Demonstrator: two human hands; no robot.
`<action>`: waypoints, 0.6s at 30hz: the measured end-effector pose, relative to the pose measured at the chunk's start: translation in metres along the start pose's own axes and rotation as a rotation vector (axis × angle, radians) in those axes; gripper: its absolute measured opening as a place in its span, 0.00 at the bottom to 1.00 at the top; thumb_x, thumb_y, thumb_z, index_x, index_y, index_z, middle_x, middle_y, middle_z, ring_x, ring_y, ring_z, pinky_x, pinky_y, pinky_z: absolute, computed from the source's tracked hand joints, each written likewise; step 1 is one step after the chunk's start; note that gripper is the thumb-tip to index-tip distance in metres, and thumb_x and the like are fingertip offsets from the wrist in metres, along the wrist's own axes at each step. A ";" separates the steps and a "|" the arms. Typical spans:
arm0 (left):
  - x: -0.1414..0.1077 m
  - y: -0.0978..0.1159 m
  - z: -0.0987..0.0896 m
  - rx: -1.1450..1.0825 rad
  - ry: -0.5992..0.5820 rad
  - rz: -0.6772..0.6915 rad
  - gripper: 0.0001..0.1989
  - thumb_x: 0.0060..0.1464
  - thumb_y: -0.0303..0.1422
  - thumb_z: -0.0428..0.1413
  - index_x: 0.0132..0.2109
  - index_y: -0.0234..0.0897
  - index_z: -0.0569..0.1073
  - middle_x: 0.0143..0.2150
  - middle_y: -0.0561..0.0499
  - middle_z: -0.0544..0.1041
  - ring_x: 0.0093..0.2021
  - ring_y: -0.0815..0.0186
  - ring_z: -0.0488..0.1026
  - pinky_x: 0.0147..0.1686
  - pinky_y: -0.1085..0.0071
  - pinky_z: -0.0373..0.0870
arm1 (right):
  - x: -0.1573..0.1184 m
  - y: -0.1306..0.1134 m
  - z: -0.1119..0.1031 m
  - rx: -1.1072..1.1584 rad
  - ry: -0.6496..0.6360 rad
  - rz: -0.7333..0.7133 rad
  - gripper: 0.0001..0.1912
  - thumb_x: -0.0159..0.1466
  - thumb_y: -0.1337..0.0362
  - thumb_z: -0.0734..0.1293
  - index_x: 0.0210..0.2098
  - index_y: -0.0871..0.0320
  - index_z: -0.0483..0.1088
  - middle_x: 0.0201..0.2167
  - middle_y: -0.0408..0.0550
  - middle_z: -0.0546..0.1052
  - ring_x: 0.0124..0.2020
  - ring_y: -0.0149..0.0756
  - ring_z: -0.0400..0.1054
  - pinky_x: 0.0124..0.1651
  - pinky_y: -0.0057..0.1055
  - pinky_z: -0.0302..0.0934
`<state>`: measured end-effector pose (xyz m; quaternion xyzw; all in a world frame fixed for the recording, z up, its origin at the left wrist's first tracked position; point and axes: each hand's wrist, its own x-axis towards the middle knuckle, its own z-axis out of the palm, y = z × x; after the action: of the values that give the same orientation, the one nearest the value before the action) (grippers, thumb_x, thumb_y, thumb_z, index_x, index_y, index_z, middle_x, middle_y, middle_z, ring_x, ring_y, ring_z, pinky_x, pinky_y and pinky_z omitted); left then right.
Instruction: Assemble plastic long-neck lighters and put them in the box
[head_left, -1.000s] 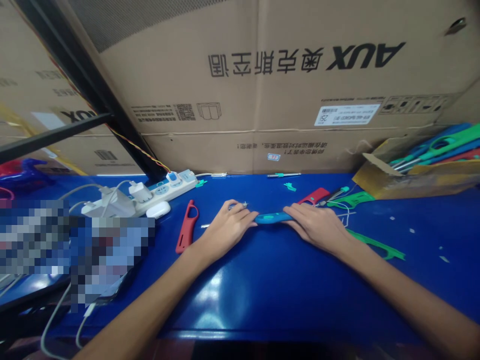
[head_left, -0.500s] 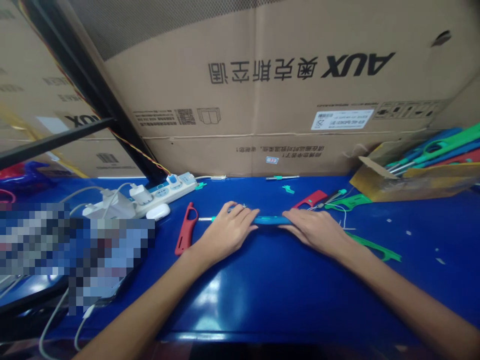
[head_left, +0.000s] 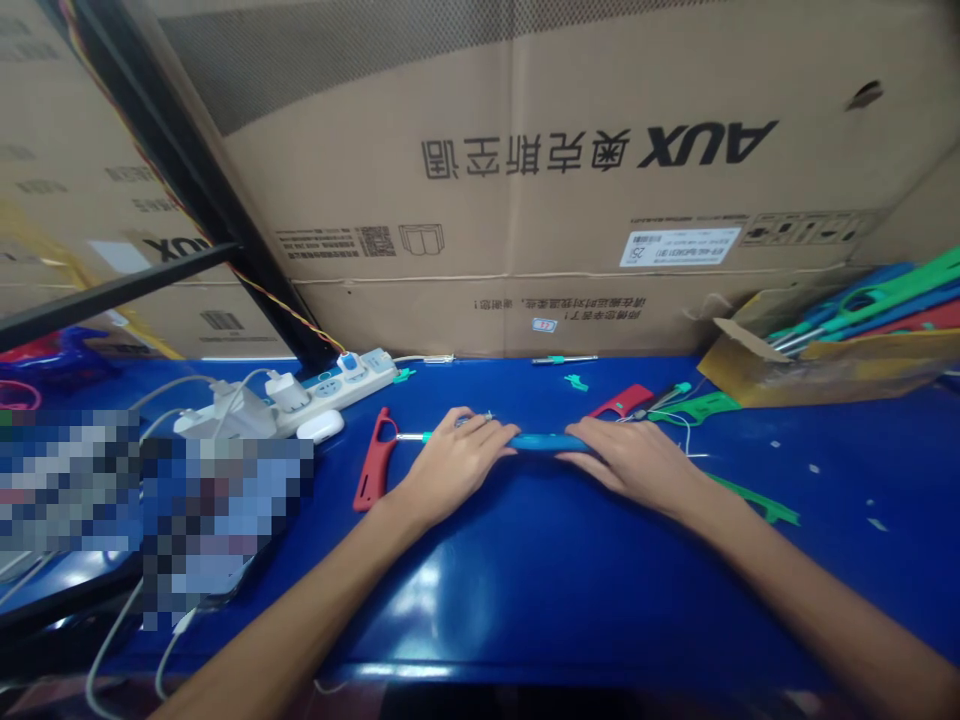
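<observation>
A blue lighter-like tool lies level between my two hands, its metal tube pointing left with a green collar. My left hand is closed round its tube end, fingers on top. My right hand grips the other end, thumb below. Left of my left hand, a red handle shell lies near the tube's tip. Behind my right hand are a red shell and a green shell. Another green shell lies beside my right forearm.
A cardboard box of coloured lighters stands at the right. At the left are a power strip with chargers, a white case and blurred-out devices with cables. Small metal tubes lie by the cardboard wall.
The view has shifted slightly. Both hands keep their hold on the blue tool, which shows a plainer blue surface between them.
</observation>
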<state>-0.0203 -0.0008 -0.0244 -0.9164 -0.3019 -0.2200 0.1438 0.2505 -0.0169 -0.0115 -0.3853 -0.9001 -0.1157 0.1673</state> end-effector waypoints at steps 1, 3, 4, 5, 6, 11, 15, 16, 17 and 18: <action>0.000 0.000 0.000 -0.002 -0.002 -0.005 0.14 0.73 0.35 0.45 0.55 0.35 0.72 0.47 0.48 0.81 0.47 0.63 0.77 0.52 0.61 0.62 | 0.000 0.000 0.000 0.011 0.006 0.006 0.23 0.73 0.48 0.57 0.49 0.59 0.73 0.39 0.51 0.81 0.34 0.41 0.77 0.30 0.33 0.65; 0.000 -0.001 -0.001 -0.010 0.000 -0.013 0.14 0.73 0.34 0.45 0.55 0.35 0.72 0.48 0.48 0.81 0.47 0.63 0.77 0.55 0.59 0.61 | -0.001 0.000 0.000 0.010 0.017 0.011 0.26 0.72 0.48 0.58 0.60 0.58 0.68 0.45 0.53 0.80 0.37 0.41 0.78 0.33 0.34 0.68; -0.001 -0.001 -0.002 -0.014 0.003 -0.014 0.14 0.73 0.33 0.45 0.56 0.35 0.72 0.48 0.47 0.81 0.48 0.63 0.77 0.57 0.58 0.60 | -0.001 0.000 0.000 -0.003 0.015 0.007 0.26 0.73 0.49 0.58 0.63 0.56 0.65 0.46 0.52 0.80 0.37 0.41 0.77 0.32 0.34 0.68; 0.000 0.000 -0.003 -0.019 0.005 -0.012 0.14 0.73 0.33 0.45 0.56 0.35 0.72 0.48 0.47 0.82 0.48 0.63 0.77 0.58 0.57 0.59 | -0.001 0.000 0.001 -0.016 0.007 -0.002 0.25 0.73 0.51 0.57 0.65 0.55 0.63 0.46 0.52 0.79 0.35 0.40 0.77 0.31 0.33 0.67; 0.000 0.000 -0.004 -0.023 0.006 -0.007 0.14 0.72 0.33 0.45 0.56 0.35 0.72 0.47 0.47 0.82 0.48 0.63 0.77 0.59 0.56 0.59 | -0.002 0.000 0.001 -0.024 -0.004 -0.014 0.24 0.74 0.52 0.57 0.64 0.55 0.64 0.44 0.51 0.80 0.34 0.40 0.77 0.30 0.33 0.66; 0.001 -0.005 -0.011 0.001 0.003 -0.048 0.24 0.70 0.44 0.46 0.65 0.35 0.64 0.59 0.42 0.75 0.59 0.58 0.70 0.66 0.50 0.53 | -0.003 0.008 0.000 0.026 -0.018 -0.015 0.20 0.74 0.54 0.56 0.56 0.55 0.71 0.40 0.49 0.80 0.35 0.38 0.77 0.30 0.30 0.65; -0.007 -0.032 -0.016 0.055 -0.014 -0.177 0.34 0.67 0.51 0.47 0.68 0.30 0.59 0.61 0.37 0.71 0.62 0.52 0.65 0.65 0.48 0.54 | -0.006 0.024 -0.005 0.022 0.005 0.016 0.18 0.74 0.55 0.57 0.55 0.55 0.71 0.39 0.48 0.81 0.36 0.39 0.77 0.31 0.30 0.66; -0.010 -0.039 -0.017 0.055 -0.034 -0.191 0.33 0.66 0.51 0.47 0.67 0.30 0.62 0.59 0.37 0.73 0.60 0.51 0.66 0.63 0.49 0.58 | -0.007 0.028 -0.007 0.022 0.016 0.025 0.18 0.74 0.55 0.57 0.55 0.55 0.71 0.40 0.48 0.81 0.37 0.39 0.77 0.32 0.31 0.66; -0.012 -0.046 -0.017 0.039 -0.059 -0.191 0.31 0.67 0.50 0.47 0.65 0.31 0.64 0.57 0.37 0.74 0.58 0.52 0.67 0.61 0.50 0.61 | -0.008 0.032 -0.008 0.022 0.025 0.036 0.17 0.74 0.56 0.58 0.55 0.54 0.71 0.41 0.48 0.81 0.38 0.39 0.77 0.33 0.31 0.67; -0.014 -0.051 -0.018 0.008 -0.081 -0.182 0.28 0.68 0.48 0.47 0.65 0.31 0.65 0.55 0.38 0.75 0.56 0.53 0.68 0.59 0.51 0.63 | -0.010 0.035 -0.009 0.021 0.030 0.049 0.17 0.74 0.56 0.58 0.55 0.54 0.71 0.42 0.47 0.81 0.38 0.39 0.77 0.34 0.31 0.67</action>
<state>-0.0678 0.0250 -0.0091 -0.8927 -0.3904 -0.1938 0.1147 0.2846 -0.0026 -0.0039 -0.4037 -0.8889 -0.1079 0.1877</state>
